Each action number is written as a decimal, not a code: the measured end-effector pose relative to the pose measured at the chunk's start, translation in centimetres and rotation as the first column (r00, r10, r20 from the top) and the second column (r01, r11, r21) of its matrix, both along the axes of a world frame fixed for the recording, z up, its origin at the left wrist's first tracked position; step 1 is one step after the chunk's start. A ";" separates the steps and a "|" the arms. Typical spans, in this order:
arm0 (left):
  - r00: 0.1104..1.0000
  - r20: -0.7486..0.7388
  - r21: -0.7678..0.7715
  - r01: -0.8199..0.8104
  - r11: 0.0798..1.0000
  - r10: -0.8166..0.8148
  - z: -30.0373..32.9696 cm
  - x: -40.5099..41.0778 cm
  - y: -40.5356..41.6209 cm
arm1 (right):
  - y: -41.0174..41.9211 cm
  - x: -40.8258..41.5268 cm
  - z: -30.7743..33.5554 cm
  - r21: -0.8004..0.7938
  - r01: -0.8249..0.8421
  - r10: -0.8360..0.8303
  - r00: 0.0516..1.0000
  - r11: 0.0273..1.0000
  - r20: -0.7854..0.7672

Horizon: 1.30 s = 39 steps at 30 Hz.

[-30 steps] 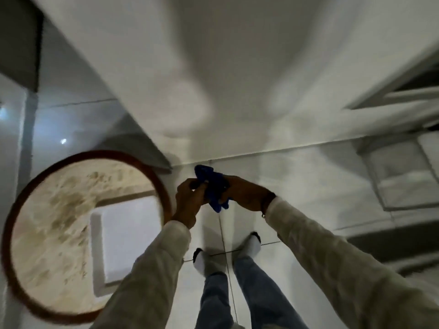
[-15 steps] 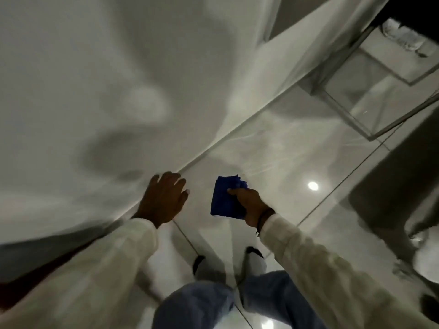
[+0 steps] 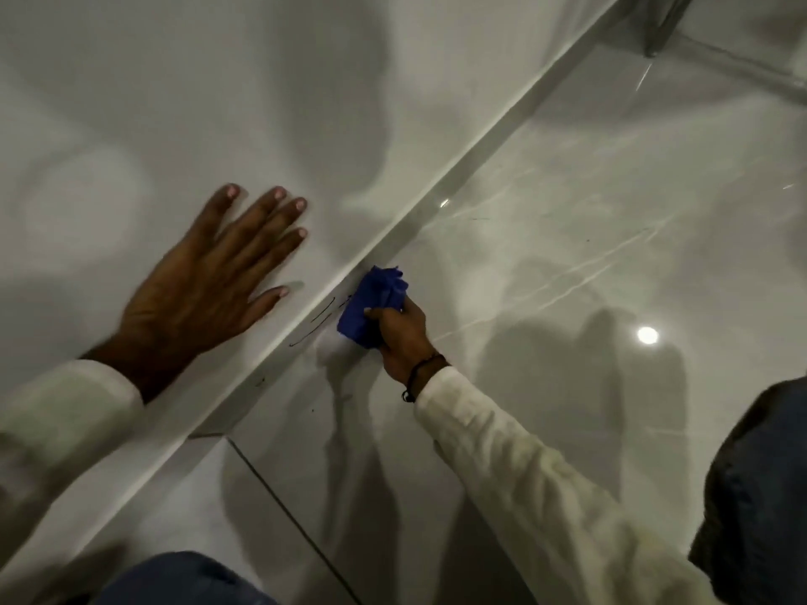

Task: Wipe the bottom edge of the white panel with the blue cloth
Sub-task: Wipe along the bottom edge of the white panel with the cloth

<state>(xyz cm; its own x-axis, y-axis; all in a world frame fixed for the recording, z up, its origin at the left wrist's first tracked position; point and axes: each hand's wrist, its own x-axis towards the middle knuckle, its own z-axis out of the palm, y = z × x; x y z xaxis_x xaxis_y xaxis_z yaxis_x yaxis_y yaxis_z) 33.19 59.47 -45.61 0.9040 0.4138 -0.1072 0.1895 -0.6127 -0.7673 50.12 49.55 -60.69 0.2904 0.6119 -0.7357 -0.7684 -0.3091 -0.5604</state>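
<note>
So now the right hand (image 3: 404, 331), fingers clenched on the crumpled blue cloth (image 3: 373, 305), has dropped onto the glossy white panel's (image 3: 218, 102) bottom edge (image 3: 393, 231), probably touching; left hand (image 3: 209, 277) has gone flat, fingers spread. Wiping's starting.

The left hand (image 3: 205, 290) is laid flat, palm down, fingers spread – its cream sleeve is drawn to the wrist. The right hand (image 3: 399, 331) is reached forward and closed in a fist – a dark band is worn at its wrist
</note>
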 end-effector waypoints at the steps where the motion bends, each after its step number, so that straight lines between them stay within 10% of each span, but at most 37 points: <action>1: 1.000 0.020 -0.019 0.017 1.000 -0.017 -0.1 0.0 0.1 | 0.7 -0.6 -0.9 0.019 -0.009 0.009 1.000 1.000 0.008; 11: 0.995 0.061 0.059 0.081 0.995 -0.084 0.8 -1.0 0.0 | 0.1 -10.0 -1.1 0.084 -0.207 0.213 0.975 0.975 -0.064; 16: 0.997 0.016 0.051 0.078 0.996 -0.079 0.1 -0.1 0.8 | 5.0 -1.8 -2.4 0.060 0.141 -0.140 0.990 0.988 -0.020; 24: 0.998 -0.053 0.121 0.047 0.992 -0.041 -1.0 -0.4 0.5 | 1.7 -7.9 -4.0 -0.011 -0.164 0.165 0.984 0.986 0.071; 30: 0.999 -0.023 0.071 0.044 0.997 -0.042 -0.7 0.0 0.3 | 5.5 0.4 -3.5 0.007 0.050 -0.050 0.994 0.999 0.096; 39: 0.991 -0.135 0.193 0.050 0.980 -0.023 -0.6 0.2 0.0 | -1.5 -18.2 -2.2 0.065 -0.305 0.300 0.951 0.950 0.074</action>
